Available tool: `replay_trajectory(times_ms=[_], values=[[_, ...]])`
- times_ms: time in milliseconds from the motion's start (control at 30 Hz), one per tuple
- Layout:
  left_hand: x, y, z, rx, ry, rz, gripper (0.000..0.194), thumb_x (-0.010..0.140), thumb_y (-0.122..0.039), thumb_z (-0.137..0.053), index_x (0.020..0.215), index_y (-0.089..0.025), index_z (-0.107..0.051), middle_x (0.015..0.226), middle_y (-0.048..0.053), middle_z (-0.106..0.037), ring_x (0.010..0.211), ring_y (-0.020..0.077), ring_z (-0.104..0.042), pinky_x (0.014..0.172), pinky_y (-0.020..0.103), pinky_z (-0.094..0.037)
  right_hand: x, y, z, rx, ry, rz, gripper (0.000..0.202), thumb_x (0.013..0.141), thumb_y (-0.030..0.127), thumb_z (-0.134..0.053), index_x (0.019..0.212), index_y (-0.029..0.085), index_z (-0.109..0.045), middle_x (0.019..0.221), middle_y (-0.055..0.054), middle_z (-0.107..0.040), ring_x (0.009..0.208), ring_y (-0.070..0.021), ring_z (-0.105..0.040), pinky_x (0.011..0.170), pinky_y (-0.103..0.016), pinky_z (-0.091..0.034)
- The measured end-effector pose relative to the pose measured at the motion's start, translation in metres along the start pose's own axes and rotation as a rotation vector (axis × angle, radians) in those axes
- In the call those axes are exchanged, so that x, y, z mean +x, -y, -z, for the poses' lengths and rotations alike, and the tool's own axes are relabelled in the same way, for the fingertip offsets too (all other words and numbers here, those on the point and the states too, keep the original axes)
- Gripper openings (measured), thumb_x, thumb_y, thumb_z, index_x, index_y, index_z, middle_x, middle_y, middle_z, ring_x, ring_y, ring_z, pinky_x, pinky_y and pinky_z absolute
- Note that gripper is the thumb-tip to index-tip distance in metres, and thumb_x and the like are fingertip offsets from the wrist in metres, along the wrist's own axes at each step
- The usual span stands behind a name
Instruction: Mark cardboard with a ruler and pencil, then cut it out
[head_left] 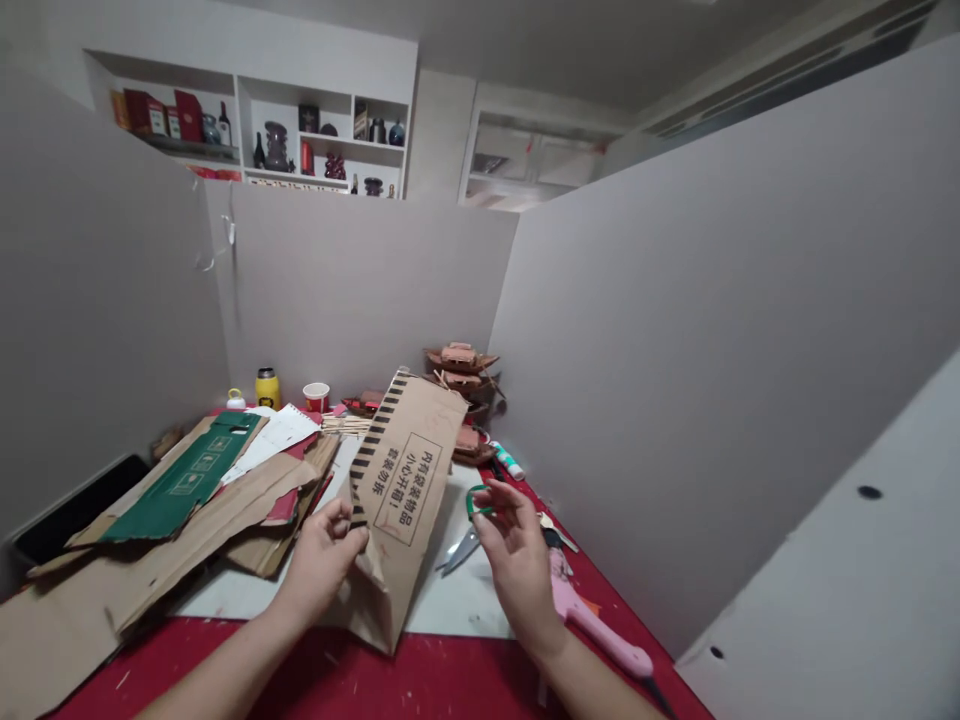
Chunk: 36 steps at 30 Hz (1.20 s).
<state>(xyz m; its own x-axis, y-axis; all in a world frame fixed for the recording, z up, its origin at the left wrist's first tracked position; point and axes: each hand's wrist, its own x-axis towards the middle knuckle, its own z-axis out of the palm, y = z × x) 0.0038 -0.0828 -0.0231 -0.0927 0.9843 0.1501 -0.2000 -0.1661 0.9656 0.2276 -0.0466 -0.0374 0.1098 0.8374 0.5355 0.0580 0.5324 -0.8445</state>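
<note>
A brown piece of cardboard (420, 450) with black stripes along one edge and printed lettering stands tilted in front of me. My left hand (326, 550) pinches its lower left edge between thumb and fingers. To the right of the cardboard, my right hand (517, 560) is open, with curved fingers apart and nothing visibly held. Just behind its fingertips are scissors (463, 550) with green handles, their blades over the white mat (450, 605); the fingers partly hide the handles.
Flattened cardboard pieces (217, 540) and a green one (187, 475) pile up on the left. Model boats (459, 370) are stacked at the back, near a yellow bottle (267, 388) and paper cup (316, 397). A pink-handled tool (607, 635) lies right. Grey partitions (360, 280) surround the red tabletop (450, 680).
</note>
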Motion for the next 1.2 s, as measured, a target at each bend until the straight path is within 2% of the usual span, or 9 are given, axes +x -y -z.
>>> replay_trajectory(times_ms=[67,167,267,367,600,700,800,967,1200], values=[[0.000,0.002,-0.002,-0.002,-0.033,0.019,0.022,0.065,-0.025,-0.071,0.074,-0.020,-0.052,0.065,-0.003,-0.067,0.061,0.0141,-0.063,0.059,0.023,-0.047,-0.009,0.010,0.000,-0.158,0.178,0.171,0.045,0.085,0.039,-0.063,0.124,0.022,-0.049,0.115,-0.010,-0.060,0.104,-0.0241,-0.058,0.092,-0.039,-0.048],[-0.003,0.006,-0.009,-0.004,-0.053,0.065,0.023,0.064,-0.027,-0.070,0.075,-0.020,-0.050,0.058,-0.005,-0.064,0.048,0.0122,-0.058,0.051,0.022,-0.045,-0.025,0.022,-0.011,-0.416,0.610,0.285,0.054,0.074,0.040,-0.074,0.119,0.020,-0.053,0.107,-0.009,-0.061,0.095,-0.0255,-0.058,0.081,-0.037,-0.049],[-0.007,0.009,-0.014,0.002,-0.034,0.095,0.026,0.064,-0.032,-0.070,0.077,-0.020,-0.050,0.060,-0.004,-0.065,0.047,0.0127,-0.058,0.049,0.022,-0.045,-0.036,0.019,-0.026,-0.639,0.760,0.306,0.030,0.077,0.036,-0.070,0.097,0.019,-0.057,0.094,-0.007,-0.063,0.086,-0.0236,-0.058,0.073,-0.034,-0.047],[-0.009,0.014,-0.014,0.024,-0.005,0.092,0.029,0.065,-0.036,-0.071,0.077,-0.020,-0.050,0.062,-0.003,-0.065,0.050,0.0128,-0.059,0.050,0.022,-0.045,-0.040,0.009,-0.034,-0.728,0.775,0.354,0.008,0.088,0.027,-0.056,0.084,0.020,-0.055,0.084,-0.004,-0.063,0.077,-0.0198,-0.057,0.068,-0.030,-0.044],[-0.006,0.018,-0.009,0.175,0.003,0.062,0.032,0.077,-0.050,-0.063,0.075,-0.019,-0.053,0.062,-0.002,-0.060,0.051,0.0137,-0.057,0.051,0.025,-0.048,-0.043,0.002,-0.032,-0.809,0.782,0.414,0.007,0.084,0.016,-0.053,0.086,0.019,-0.059,0.082,-0.005,-0.068,0.074,-0.0202,-0.062,0.066,-0.028,-0.045],[0.001,0.014,0.001,0.293,-0.070,0.002,0.035,0.081,-0.054,-0.058,0.077,-0.019,-0.059,0.073,0.002,-0.064,0.069,0.0181,-0.062,0.066,0.030,-0.051,-0.046,-0.001,-0.032,-0.817,0.793,0.433,0.014,0.089,0.017,-0.048,0.083,0.017,-0.060,0.081,-0.007,-0.068,0.072,-0.0202,-0.064,0.066,-0.028,-0.046],[0.013,0.012,0.018,0.418,-0.172,-0.031,0.032,0.072,-0.046,-0.069,0.087,-0.019,-0.064,0.091,0.006,-0.067,0.093,0.0234,-0.061,0.082,0.032,-0.047,-0.050,-0.004,-0.032,-0.812,0.789,0.434,0.016,0.090,0.019,-0.047,0.081,0.017,-0.060,0.078,-0.008,-0.067,0.072,-0.0214,-0.064,0.064,-0.030,-0.047],[0.027,0.016,0.038,0.501,-0.092,0.122,0.041,0.061,-0.039,-0.077,0.092,-0.014,-0.069,0.078,0.006,-0.070,0.079,0.0249,-0.064,0.073,0.033,-0.047,-0.051,-0.002,-0.029,-0.797,0.791,0.449,0.014,0.089,0.019,-0.048,0.082,0.016,-0.061,0.078,-0.008,-0.066,0.073,-0.0218,-0.063,0.067,-0.031,-0.048],[0.020,0.016,0.031,0.336,0.124,0.371,0.054,0.070,-0.043,-0.075,0.113,-0.014,-0.061,0.082,0.008,-0.073,0.072,0.0245,-0.069,0.066,0.034,-0.052,-0.051,0.005,-0.027,-0.778,0.785,0.621,0.015,0.087,0.019,-0.050,0.080,0.014,-0.063,0.076,-0.009,-0.065,0.072,-0.0220,-0.062,0.065,-0.031,-0.048]])
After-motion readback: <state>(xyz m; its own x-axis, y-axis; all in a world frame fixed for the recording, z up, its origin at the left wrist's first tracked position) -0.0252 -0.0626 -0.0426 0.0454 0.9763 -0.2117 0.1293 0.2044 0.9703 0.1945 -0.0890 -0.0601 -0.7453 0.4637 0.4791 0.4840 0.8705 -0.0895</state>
